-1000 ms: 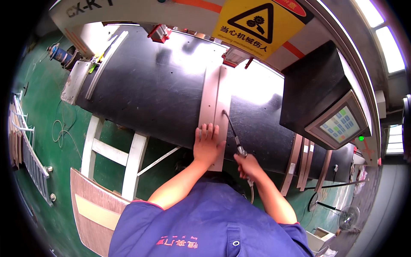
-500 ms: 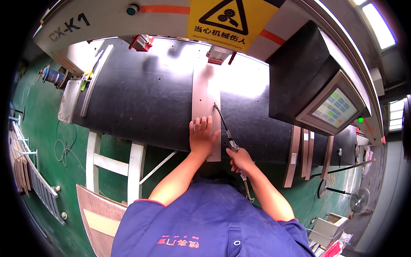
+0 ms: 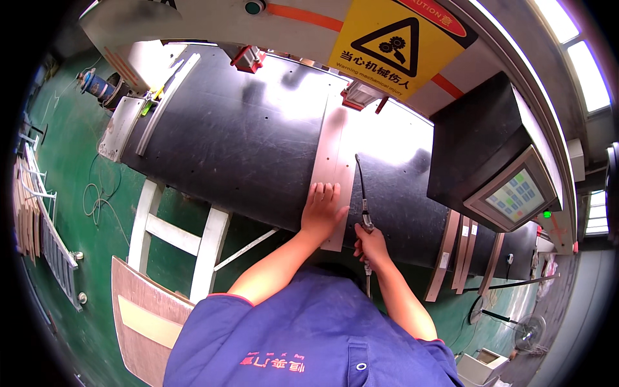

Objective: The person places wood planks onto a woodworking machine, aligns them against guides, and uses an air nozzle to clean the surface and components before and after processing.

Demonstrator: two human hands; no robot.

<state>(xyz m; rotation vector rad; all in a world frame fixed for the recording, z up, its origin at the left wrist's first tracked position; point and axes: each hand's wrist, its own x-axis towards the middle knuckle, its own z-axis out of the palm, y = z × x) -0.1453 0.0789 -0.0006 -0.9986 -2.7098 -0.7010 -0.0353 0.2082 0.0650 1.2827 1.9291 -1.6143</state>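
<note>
A long pale brownish-pink board (image 3: pixel 333 158) lies lengthwise away from me on the black worktable (image 3: pixel 219 135). My left hand (image 3: pixel 324 209) rests flat on its near part, fingers spread and pointing away from me. In my right hand (image 3: pixel 372 246) is an air blow gun (image 3: pixel 363 193), fingers wrapped round its body. Its thin, slightly bent nozzle points away from me, with the tip close by the board's right edge. A hose hangs from the gun toward my body. Small dark holes show in the board's face.
Above the table runs a machine beam with a yellow warning sign (image 3: pixel 400 45) and red-edged clamps (image 3: pixel 248 59). A black control box with a screen (image 3: pixel 512 197) juts in at right. Several boards (image 3: pixel 445 258) lean at the table's right front edge; a white frame (image 3: pixel 171 232) stands at left.
The nozzle tip has gone from over the board to beside its right edge. My left hand stays on the board. The whole view has shifted and tilted slightly.
</note>
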